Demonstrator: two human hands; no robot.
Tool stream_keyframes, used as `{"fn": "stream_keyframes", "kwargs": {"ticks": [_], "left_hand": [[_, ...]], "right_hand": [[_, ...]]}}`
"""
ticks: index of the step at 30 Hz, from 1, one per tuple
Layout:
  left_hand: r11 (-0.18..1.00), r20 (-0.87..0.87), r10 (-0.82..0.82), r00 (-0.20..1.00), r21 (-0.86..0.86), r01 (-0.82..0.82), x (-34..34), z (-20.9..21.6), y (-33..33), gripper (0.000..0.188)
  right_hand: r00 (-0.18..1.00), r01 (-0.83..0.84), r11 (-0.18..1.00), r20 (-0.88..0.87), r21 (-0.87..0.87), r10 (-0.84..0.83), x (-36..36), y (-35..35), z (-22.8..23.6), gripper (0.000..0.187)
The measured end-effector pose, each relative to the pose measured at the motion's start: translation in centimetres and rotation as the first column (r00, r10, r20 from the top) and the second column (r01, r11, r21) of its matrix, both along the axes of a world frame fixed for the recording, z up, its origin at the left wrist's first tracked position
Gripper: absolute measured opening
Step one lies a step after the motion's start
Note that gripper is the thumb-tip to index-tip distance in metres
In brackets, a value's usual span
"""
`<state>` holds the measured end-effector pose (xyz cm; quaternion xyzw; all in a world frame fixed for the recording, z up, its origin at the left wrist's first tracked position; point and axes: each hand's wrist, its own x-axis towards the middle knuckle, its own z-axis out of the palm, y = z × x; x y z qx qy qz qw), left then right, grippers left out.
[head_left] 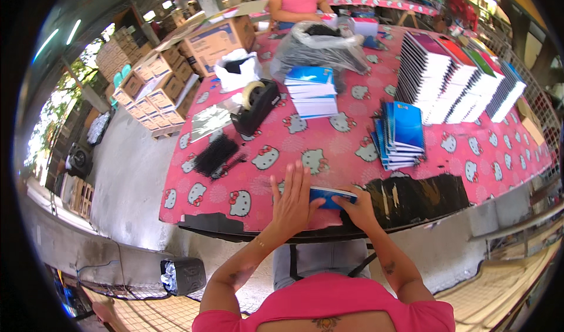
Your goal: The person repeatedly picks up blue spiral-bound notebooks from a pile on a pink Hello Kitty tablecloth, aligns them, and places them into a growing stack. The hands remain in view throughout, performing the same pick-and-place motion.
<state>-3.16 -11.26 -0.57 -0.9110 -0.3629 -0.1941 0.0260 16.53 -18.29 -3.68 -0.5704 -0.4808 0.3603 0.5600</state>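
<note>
A small blue notebook lies at the near edge of the table, between my hands. My right hand grips its right end, with the thumb on the blue cover. My left hand has its fingers stretched out and touches the left end, its thumb reaching onto the cover. Beyond my right hand is a pile of blue spiral notebooks. Farther off, in the middle, sits a stack of blue-covered pads with white page edges. A bundle of black binding wires rests to the left.
A black tape dispenser, a white bag and a grey plastic bag stand farther back. Tall notebook stacks fill the right side. Black patches cover the pink tablecloth's front edge. Another person stands across the table.
</note>
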Motion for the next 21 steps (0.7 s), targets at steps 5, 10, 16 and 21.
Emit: {"fn": "stream_keyframes", "kwargs": {"ticks": [5, 10, 16, 21], "left_hand": [[0.997, -0.072, -0.074, 0.995, -0.042, 0.071, -0.7, -1.5, -1.6, 0.079], [0.982, -0.118, 0.0, 0.993, 0.186, 0.022, 0.4, 2.9, 0.6, 0.081], [0.966, -0.062, -0.032, 0.998, 0.256, 0.047, 1.3, 3.5, 0.8, 0.085], [0.982, -0.058, -0.15, 0.987, 0.106, 0.155, 0.7, 1.6, -1.9, 0.081]], "right_hand": [[0.996, 0.052, 0.998, -0.076, 0.02, -0.05, 0.2, 0.3, 0.7, 0.025], [0.987, -0.001, 1.0, -0.164, 0.005, 0.001, -0.5, 0.5, 1.9, 0.024], [0.993, 0.05, 0.996, -0.109, 0.073, -0.042, -0.9, 0.0, 1.3, 0.022], [0.985, 0.107, 0.994, -0.136, 0.017, -0.103, -0.6, -0.1, 1.9, 0.023]]}}
